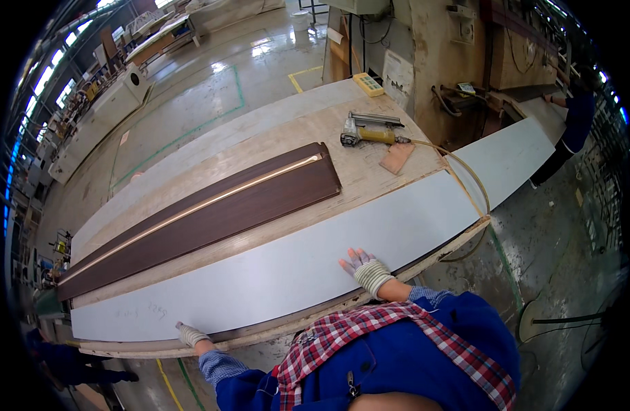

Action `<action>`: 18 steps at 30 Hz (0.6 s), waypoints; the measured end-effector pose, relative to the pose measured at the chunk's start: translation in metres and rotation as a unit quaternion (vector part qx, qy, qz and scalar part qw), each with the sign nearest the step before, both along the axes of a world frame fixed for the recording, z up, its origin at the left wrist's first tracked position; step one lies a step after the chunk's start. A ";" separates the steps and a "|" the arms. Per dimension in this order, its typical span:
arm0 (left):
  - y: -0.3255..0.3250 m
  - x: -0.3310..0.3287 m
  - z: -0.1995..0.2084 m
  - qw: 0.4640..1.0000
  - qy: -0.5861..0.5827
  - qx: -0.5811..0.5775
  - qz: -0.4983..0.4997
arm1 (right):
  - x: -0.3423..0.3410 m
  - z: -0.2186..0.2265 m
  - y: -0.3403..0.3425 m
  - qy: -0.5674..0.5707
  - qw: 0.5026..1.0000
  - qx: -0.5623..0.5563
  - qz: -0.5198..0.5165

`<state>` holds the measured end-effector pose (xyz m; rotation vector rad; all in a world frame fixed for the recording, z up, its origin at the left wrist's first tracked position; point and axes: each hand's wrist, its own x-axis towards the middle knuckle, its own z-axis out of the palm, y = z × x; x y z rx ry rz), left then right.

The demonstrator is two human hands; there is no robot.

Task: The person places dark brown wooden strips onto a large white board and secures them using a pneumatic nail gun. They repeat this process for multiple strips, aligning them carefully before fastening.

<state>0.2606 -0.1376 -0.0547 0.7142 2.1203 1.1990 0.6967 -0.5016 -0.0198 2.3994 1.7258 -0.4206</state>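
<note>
A long white panel lies along the near side of the wooden worktable. My right hand, in a fingerless knit glove, rests flat on its top with fingers spread. At the panel's near edge, further left, my gloved left hand is closed on the rim; most of its fingers are hidden. Beyond the panel lies a dark brown door-like panel with a pale gold strip along its length.
A nail gun with a yellow hose lies at the table's far right, beside a small wood piece. A yellow box sits at the far corner. Another white panel extends to the right near a person; another person is lower left.
</note>
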 end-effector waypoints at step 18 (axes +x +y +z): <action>-0.077 0.311 0.040 0.624 0.419 0.160 -0.640 | 0.089 0.106 0.040 0.236 0.926 0.272 -0.111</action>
